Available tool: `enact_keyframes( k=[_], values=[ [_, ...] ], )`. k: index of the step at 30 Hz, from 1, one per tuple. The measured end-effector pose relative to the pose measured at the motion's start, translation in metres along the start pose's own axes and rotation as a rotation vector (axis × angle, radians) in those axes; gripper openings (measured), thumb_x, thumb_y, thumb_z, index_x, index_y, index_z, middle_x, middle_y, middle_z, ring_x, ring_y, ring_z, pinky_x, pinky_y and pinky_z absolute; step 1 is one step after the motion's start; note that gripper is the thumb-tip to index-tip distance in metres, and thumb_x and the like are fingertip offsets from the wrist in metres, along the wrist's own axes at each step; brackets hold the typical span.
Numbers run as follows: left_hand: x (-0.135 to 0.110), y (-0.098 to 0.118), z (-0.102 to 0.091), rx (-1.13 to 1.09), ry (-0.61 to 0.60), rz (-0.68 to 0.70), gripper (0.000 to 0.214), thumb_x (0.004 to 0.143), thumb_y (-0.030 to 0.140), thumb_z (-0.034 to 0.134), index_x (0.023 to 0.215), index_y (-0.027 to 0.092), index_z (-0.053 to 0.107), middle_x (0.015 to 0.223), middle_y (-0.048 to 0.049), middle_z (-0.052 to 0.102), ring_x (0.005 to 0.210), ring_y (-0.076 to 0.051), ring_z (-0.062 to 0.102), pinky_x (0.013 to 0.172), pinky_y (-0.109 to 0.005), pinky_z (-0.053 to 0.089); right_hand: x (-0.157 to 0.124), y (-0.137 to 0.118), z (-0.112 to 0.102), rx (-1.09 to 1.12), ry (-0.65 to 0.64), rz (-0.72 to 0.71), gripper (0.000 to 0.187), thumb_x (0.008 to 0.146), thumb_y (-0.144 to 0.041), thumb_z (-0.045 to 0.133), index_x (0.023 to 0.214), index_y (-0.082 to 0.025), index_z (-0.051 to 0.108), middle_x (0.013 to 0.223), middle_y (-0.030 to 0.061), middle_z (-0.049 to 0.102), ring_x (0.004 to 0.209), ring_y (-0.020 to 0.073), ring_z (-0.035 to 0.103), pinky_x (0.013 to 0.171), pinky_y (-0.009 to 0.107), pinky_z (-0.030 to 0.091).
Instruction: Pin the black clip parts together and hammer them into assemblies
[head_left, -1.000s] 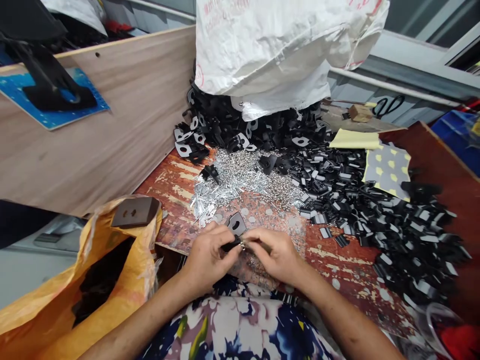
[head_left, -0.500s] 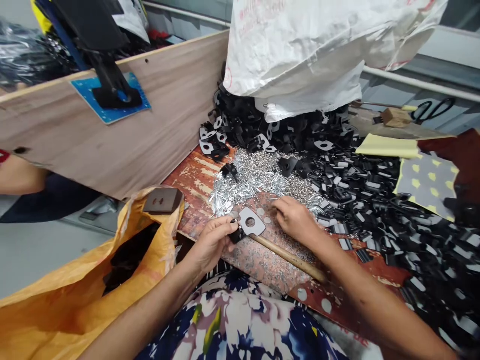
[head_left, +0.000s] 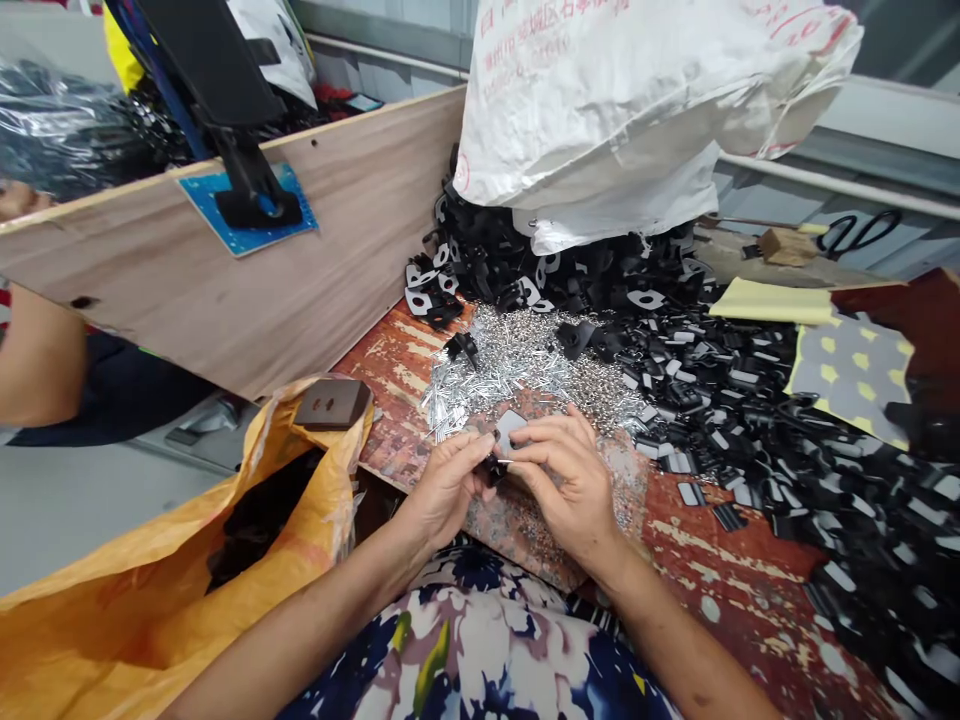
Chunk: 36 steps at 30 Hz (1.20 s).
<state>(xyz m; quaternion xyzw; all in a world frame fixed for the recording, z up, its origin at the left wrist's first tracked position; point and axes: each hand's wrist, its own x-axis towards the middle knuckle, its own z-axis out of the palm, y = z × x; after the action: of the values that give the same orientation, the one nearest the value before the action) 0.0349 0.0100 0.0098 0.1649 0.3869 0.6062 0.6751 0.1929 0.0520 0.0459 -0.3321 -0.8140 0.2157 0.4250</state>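
My left hand (head_left: 444, 490) pinches a black plastic clip part with a grey pad (head_left: 512, 424) just above the front of the worktable. My right hand (head_left: 576, 485) has come up against it, thumb and forefinger closed on a thin metal pin (head_left: 505, 460) whose tip meets the black part. My right fingers cover much of the pad. Beyond both hands lies a heap of silvery pins (head_left: 457, 395), with small metal pieces (head_left: 517, 330) mixed in behind it.
Black clip parts (head_left: 720, 400) spread over the right side, and more (head_left: 495, 250) lie under a white sack (head_left: 585, 120). A wooden board (head_left: 360, 200) walls the left. An orange sack (head_left: 165, 560) stands open, a dark block (head_left: 334, 402) at its rim. Another person's arm (head_left: 41, 360) shows far left.
My right hand has moved from the edge of the pin heap to the clip part, now with a pin in its fingers. A wooden handle seen beneath the hands before no longer shows.
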Motion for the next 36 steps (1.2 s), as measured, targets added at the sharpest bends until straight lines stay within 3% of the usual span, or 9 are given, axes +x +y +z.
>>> enact_keyframes(
  k=[5,12,16,21,26,29,32,34,36],
  values=[
    [-0.001,-0.005,0.000,-0.044,0.028,-0.016,0.035,0.070,0.043,0.091,0.077,0.015,0.073,0.074,0.0002,0.059,0.057,-0.009,0.050,0.042,-0.018,0.049,-0.002,-0.001,0.004,-0.112,-0.029,-0.045,0.011,0.094,-0.022,0.068,0.087,-0.030,0.071,0.092,-0.0054,0.078,0.099,0.0214,0.068,0.123,0.062,0.016],
    [-0.001,-0.005,0.001,-0.067,0.004,-0.030,0.038,0.069,0.046,0.092,0.078,0.014,0.073,0.075,-0.0010,0.062,0.059,-0.010,0.054,0.044,-0.020,0.051,-0.003,-0.006,0.002,-0.194,-0.042,-0.034,0.014,0.097,-0.022,0.063,0.086,-0.030,0.068,0.085,-0.0063,0.076,0.090,0.0212,0.069,0.124,0.063,0.014],
    [-0.002,-0.009,0.005,-0.053,0.015,-0.005,0.036,0.069,0.043,0.092,0.074,0.014,0.070,0.071,0.0001,0.062,0.059,-0.010,0.056,0.049,-0.020,0.053,-0.010,-0.006,0.005,-0.378,-0.079,-0.179,0.017,0.097,-0.018,0.059,0.099,-0.032,0.070,0.097,-0.0026,0.079,0.099,0.0233,0.070,0.125,0.063,0.011],
    [0.001,-0.013,0.011,-0.044,0.093,0.019,0.037,0.068,0.042,0.091,0.073,0.016,0.065,0.068,0.0025,0.059,0.056,-0.009,0.053,0.048,-0.020,0.049,-0.015,0.002,0.008,-0.403,-0.112,-0.269,0.024,0.096,-0.014,0.058,0.108,-0.030,0.070,0.104,-0.0019,0.079,0.102,0.0219,0.072,0.125,0.058,0.017],
    [-0.005,-0.014,0.007,0.043,-0.011,0.075,0.035,0.078,0.043,0.083,0.086,0.019,0.060,0.081,0.0017,0.060,0.064,-0.010,0.055,0.056,-0.021,0.049,-0.012,0.003,0.005,-0.384,-0.027,-0.187,0.019,0.093,-0.016,0.063,0.100,-0.032,0.070,0.095,-0.0045,0.079,0.091,0.0219,0.071,0.121,0.059,0.022],
    [-0.017,-0.011,-0.007,0.321,0.011,0.268,0.048,0.075,0.031,0.085,0.110,0.025,0.053,0.096,0.0012,0.063,0.082,-0.015,0.062,0.069,-0.025,0.050,-0.012,0.000,0.010,-0.375,-0.029,-0.148,0.015,0.095,-0.018,0.062,0.095,-0.031,0.070,0.090,-0.0033,0.078,0.092,0.0228,0.068,0.120,0.058,0.023],
    [-0.036,0.004,-0.036,0.816,0.071,0.391,0.041,0.089,0.027,0.072,0.125,0.025,0.053,0.112,-0.0041,0.067,0.104,-0.021,0.063,0.089,-0.032,0.048,-0.019,0.006,0.014,-0.353,-0.233,-0.150,0.018,0.098,-0.017,0.056,0.103,-0.028,0.069,0.093,-0.0010,0.076,0.091,0.0211,0.066,0.113,0.052,0.031],
    [-0.051,0.017,-0.060,1.024,0.104,0.365,0.028,0.098,0.031,0.059,0.125,0.023,0.059,0.112,-0.0052,0.068,0.104,-0.022,0.063,0.092,-0.034,0.045,-0.030,0.018,0.010,-0.435,-0.372,-0.104,0.014,0.099,-0.020,0.057,0.108,-0.024,0.067,0.094,0.0037,0.073,0.090,0.0227,0.063,0.099,0.047,0.041],
    [-0.064,0.023,-0.082,1.033,0.150,0.272,0.027,0.101,0.040,0.052,0.118,0.022,0.064,0.093,-0.0029,0.069,0.086,-0.021,0.062,0.078,-0.032,0.045,-0.043,0.034,0.004,-0.596,-0.447,-0.037,0.010,0.097,-0.028,0.062,0.102,-0.020,0.065,0.093,0.0082,0.069,0.088,0.0261,0.061,0.083,0.042,0.044]
  ],
)
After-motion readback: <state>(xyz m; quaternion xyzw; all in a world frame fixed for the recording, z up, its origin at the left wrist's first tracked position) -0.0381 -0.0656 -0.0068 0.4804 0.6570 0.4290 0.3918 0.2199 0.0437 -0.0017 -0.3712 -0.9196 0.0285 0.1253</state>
